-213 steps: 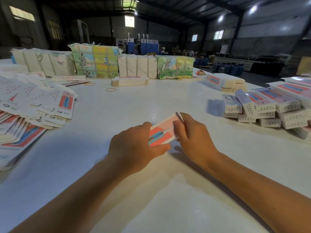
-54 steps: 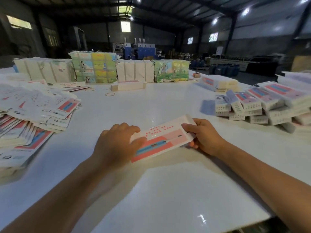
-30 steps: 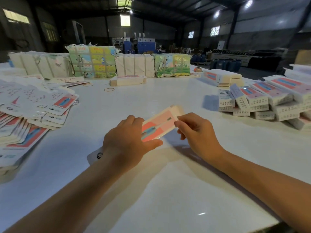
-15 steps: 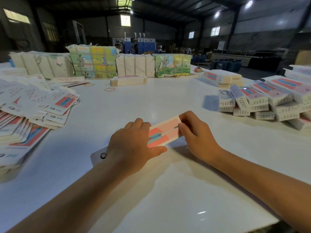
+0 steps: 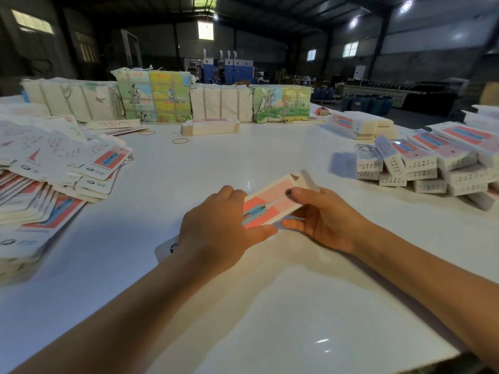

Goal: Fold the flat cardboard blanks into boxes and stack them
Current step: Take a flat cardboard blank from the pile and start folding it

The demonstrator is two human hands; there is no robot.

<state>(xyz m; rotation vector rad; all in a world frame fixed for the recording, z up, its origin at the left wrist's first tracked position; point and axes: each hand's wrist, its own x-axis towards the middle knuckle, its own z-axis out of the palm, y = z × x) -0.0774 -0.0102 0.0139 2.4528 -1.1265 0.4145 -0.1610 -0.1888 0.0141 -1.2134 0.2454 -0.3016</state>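
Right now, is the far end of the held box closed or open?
Open: the end flap of the box sticks out untucked, showing a dark gap beside it.

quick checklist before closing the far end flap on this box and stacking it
1. Left hand grip on the box: ok, fingers curled over its near end.
2. Right hand grip: ok, thumb on top, fingers beneath.
3. Far end flap: not ok, open and sticking up.
4. Near end closed: cannot tell, hidden by the left hand.
5. Stack of folded boxes: ok, within view on the right of the white table.
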